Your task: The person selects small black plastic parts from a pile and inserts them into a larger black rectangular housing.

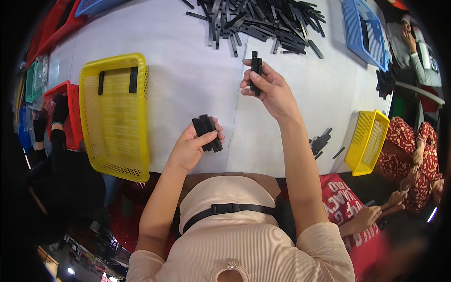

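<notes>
My left hand (pixel 195 141) is closed around a stack of flat black strips (pixel 206 133), held above the white table near its front edge. Farther off and to the right, my right hand (pixel 268 84) pinches a couple of black strips (pixel 255 73) upright between thumb and fingers. Beyond it lies a large loose pile of similar black strips (pixel 263 23) at the far side of the table. A yellow basket (pixel 144 117) stands left of my left hand, with two black strips (pixel 133 80) at its far end.
Several black strips (pixel 320 142) lie right of my right forearm. A small yellow basket (pixel 352 150) sits at the right edge, a blue basket (pixel 354 35) at the far right. Red baskets (pixel 73 113) line the left. Other people's hands (pixel 369 217) are at the right and left.
</notes>
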